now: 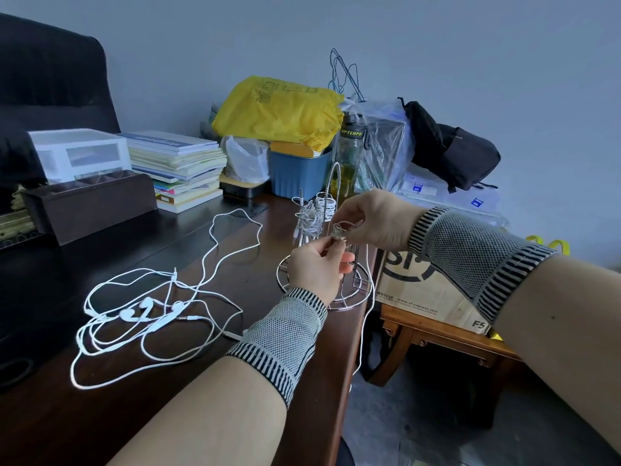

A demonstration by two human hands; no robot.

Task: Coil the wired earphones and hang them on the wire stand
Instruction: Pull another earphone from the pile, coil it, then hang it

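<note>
A chrome wire stand (364, 284) with a round base sits near the dark desk's right edge. Two coiled white earphones (312, 220) hang on its far hooks. My left hand (316, 267) and my right hand (376, 223) meet at a near hook of the stand and pinch a small coil of white earphone cable (339, 230) there. A loose end of that cable hangs down past the desk edge (364, 331). A tangled heap of white earphones (144, 314) lies on the desk to the left.
Behind the stand are a green bottle (349, 153), a blue bin (299, 173), a yellow bag (279, 109) and stacked books (181, 166). A dark box (90, 203) sits at the left. A cardboard box (426, 287) rests on a wooden stool to the right.
</note>
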